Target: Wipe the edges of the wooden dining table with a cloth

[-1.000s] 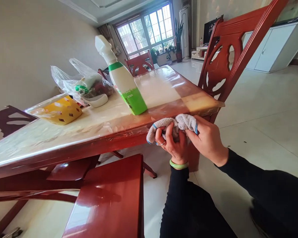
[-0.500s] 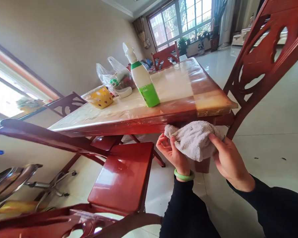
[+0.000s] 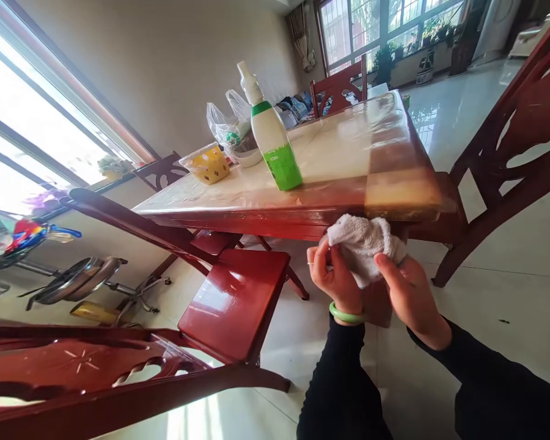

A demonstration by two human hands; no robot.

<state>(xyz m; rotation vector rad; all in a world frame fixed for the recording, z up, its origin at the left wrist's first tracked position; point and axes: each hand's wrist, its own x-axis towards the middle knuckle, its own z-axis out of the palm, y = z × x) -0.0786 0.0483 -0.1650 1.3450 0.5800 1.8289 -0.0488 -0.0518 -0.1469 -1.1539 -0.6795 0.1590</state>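
A pale, fluffy cloth is bunched between my two hands, just in front of the table's near edge. My left hand, with a green bangle at the wrist, pinches the cloth's left end. My right hand grips its right side, thumb on top and the other fingers partly hidden. Beyond them, a spray bottle with a white top and a green lower half stands near the edge of the wooden table, whose surface has a clear, shiny cover.
Behind the bottle sit a yellow patterned container and a clear plastic bag. A red wooden chair stands at the left front, another chair at the right. A wheeled frame is by the left wall.
The view has shifted, so the table and chairs sit differently. Both hands still hold the cloth, which is now folded more tightly, with my hands closer together.
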